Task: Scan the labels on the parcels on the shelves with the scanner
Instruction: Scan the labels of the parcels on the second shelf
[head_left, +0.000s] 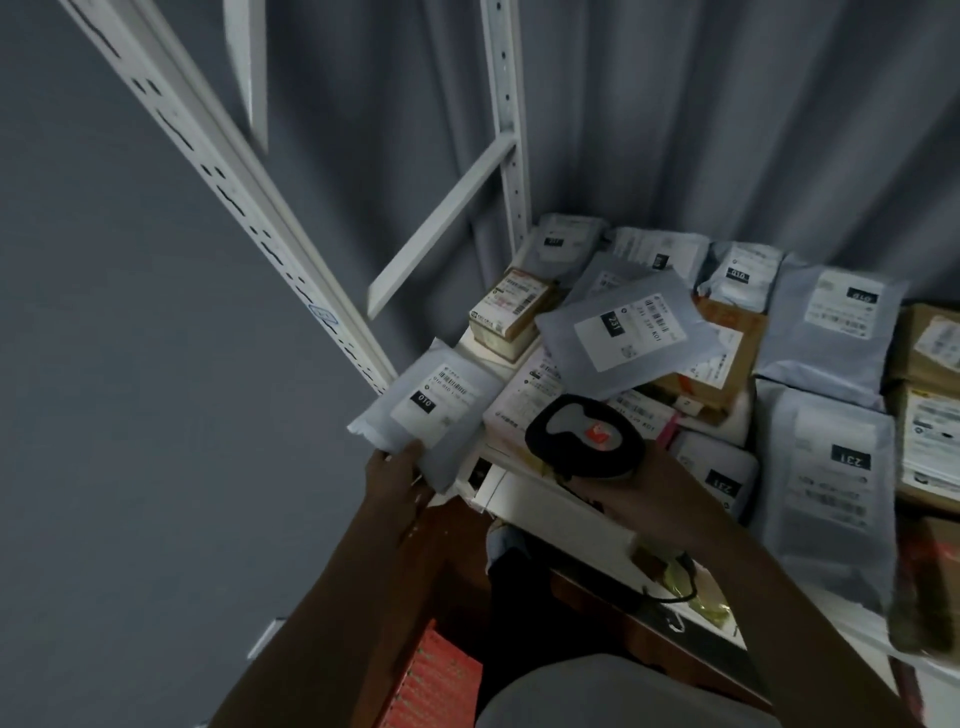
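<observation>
My left hand (397, 480) grips the lower edge of a grey mailer bag (431, 400), holding it at the shelf's left end with its white label marked 010 facing up. My right hand (639, 499) holds a black scanner (584, 436) with a red-lit button on top. The scanner head hovers above the shelf's front edge, just right of the held bag. Several more parcels cover the white shelf (550, 506): a grey bag labelled 231 (628, 325), a small cardboard box (511, 309), a pink-white parcel (522, 402) and other grey bags.
A white slotted upright (249, 192) slants past the held bag on the left, and a second upright (511, 130) stands behind the parcels. A grey curtain hangs at the back. Brown cardboard boxes (930, 353) sit at the right. A red-orange box (436, 680) lies below the shelf.
</observation>
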